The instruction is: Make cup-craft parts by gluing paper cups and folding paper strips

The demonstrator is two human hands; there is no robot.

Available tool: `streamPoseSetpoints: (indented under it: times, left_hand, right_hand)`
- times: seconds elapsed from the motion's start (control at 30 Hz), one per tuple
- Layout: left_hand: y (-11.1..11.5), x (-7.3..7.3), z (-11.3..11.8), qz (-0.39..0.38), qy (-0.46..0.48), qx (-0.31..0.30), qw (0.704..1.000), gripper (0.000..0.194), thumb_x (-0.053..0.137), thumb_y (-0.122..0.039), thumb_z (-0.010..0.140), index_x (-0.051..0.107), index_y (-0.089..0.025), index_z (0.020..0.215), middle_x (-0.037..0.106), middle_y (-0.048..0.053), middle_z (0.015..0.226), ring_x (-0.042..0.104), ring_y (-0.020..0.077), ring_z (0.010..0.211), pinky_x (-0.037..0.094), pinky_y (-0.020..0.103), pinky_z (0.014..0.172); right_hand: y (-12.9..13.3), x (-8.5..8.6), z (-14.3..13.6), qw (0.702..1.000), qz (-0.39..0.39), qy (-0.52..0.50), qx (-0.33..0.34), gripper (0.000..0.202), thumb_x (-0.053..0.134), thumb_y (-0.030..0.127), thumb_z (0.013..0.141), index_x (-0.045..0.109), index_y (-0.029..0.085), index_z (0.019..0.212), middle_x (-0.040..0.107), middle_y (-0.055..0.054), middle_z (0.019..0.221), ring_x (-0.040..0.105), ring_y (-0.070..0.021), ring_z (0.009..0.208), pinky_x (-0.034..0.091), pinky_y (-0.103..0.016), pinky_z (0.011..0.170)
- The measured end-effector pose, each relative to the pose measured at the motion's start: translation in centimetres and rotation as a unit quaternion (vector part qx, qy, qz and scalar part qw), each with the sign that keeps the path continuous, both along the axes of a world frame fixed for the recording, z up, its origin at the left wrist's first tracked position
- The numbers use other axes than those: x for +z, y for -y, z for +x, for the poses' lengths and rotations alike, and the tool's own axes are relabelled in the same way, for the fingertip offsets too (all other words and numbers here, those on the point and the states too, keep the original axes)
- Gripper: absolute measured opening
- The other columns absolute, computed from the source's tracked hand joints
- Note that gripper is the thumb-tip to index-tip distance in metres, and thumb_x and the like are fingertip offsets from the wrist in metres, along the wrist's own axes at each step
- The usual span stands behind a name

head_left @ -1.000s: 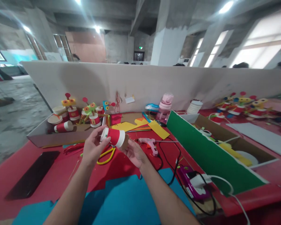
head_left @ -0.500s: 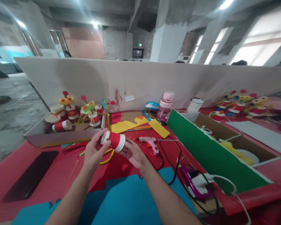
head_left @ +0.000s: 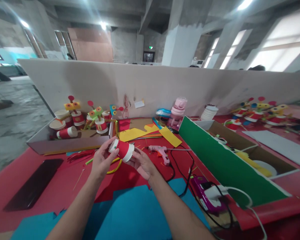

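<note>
A white paper cup (head_left: 125, 150) with a red band lies tilted sideways between my two hands, above the red tabletop. My left hand (head_left: 102, 158) is closed around its left end, thumb across the near side. The fingers of my right hand (head_left: 143, 163) grip the other end from the right and below. Just right of the cup, a pink glue gun (head_left: 160, 153) rests on the table. Yellow paper pieces (head_left: 131, 134) lie behind the hands, and a yellow pipe-like strip (head_left: 115, 168) curves beneath the cup.
At the left, a cardboard box (head_left: 72, 145) holds cups and paper-cup figures. A green-sided box (head_left: 230, 166) stands at the right, near a purple power strip (head_left: 206, 193) with cables. A black phone-like slab (head_left: 35, 183) lies at left; blue sheets (head_left: 137, 213) cover the front.
The view has shifted very slightly. Both hands keep the cup in nearly the same position and tilt.
</note>
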State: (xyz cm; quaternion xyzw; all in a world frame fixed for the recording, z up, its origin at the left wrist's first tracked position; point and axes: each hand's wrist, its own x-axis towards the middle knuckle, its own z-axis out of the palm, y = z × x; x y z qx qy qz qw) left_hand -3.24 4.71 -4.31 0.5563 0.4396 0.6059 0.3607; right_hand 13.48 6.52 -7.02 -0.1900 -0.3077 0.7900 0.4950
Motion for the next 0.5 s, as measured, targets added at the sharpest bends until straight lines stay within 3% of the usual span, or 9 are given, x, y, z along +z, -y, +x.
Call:
streamPoseSetpoints:
  times: [0.1, 0.17, 0.33, 0.4, 0.5]
  left_hand:
    - [0.0, 0.0, 0.6, 0.025, -0.016, 0.012, 0.999, 0.062, 0.066, -0.036, 0.076, 0.047, -0.018, 0.132, 0.055, 0.013, 0.13, 0.055, 0.0256, 0.113, 0.046, 0.037, 0.094]
    - [0.1, -0.2, 1.1, 0.072, -0.082, 0.039, 0.993, 0.073, 0.069, -0.036, 0.072, 0.039, -0.021, 0.137, 0.048, 0.014, 0.135, 0.052, 0.0265, 0.117, 0.045, 0.039, 0.096]
    - [0.0, -1.3, 2.1, 0.175, -0.342, 0.153, 0.91, 0.092, 0.076, -0.032, 0.063, 0.03, -0.018, 0.141, 0.042, 0.018, 0.137, 0.038, 0.0339, 0.127, 0.032, 0.05, 0.104]
    - [0.0, -1.7, 2.3, 0.172, -0.386, 0.197, 0.885, 0.09, 0.073, -0.031, 0.065, 0.028, -0.016, 0.141, 0.042, 0.02, 0.135, 0.038, 0.0357, 0.126, 0.031, 0.052, 0.103]
    - [0.2, -1.7, 2.4, 0.149, -0.411, 0.232, 0.869, 0.089, 0.071, -0.032, 0.067, 0.027, -0.015, 0.142, 0.042, 0.021, 0.134, 0.038, 0.0379, 0.124, 0.031, 0.054, 0.101]
  right_hand:
    - [0.0, -0.1, -0.3, 0.999, -0.016, 0.002, -0.03, 0.041, 0.077, 0.027, 0.066, 0.059, 0.019, 0.102, 0.071, -0.004, 0.1, 0.068, -0.0178, 0.087, 0.055, -0.032, 0.08]
    - [0.1, -0.2, -0.7, 0.998, -0.033, -0.006, -0.059, 0.039, 0.077, 0.028, 0.066, 0.06, 0.02, 0.1, 0.072, -0.002, 0.095, 0.068, -0.0164, 0.082, 0.055, -0.029, 0.074]
    - [0.4, -0.5, -1.8, 0.989, -0.08, -0.027, -0.124, 0.032, 0.078, 0.028, 0.064, 0.062, 0.02, 0.091, 0.071, 0.002, 0.078, 0.064, -0.011, 0.065, 0.05, -0.019, 0.056]
    - [0.7, -0.4, -2.3, 0.988, -0.076, -0.028, -0.132, 0.029, 0.077, 0.029, 0.065, 0.063, 0.02, 0.09, 0.07, 0.001, 0.079, 0.063, -0.0106, 0.066, 0.05, -0.02, 0.059]
    - [1.4, -0.4, -3.0, 0.989, -0.059, -0.027, -0.136, 0.03, 0.076, 0.029, 0.066, 0.063, 0.02, 0.091, 0.071, 0.0, 0.087, 0.064, -0.0117, 0.074, 0.052, -0.022, 0.066]
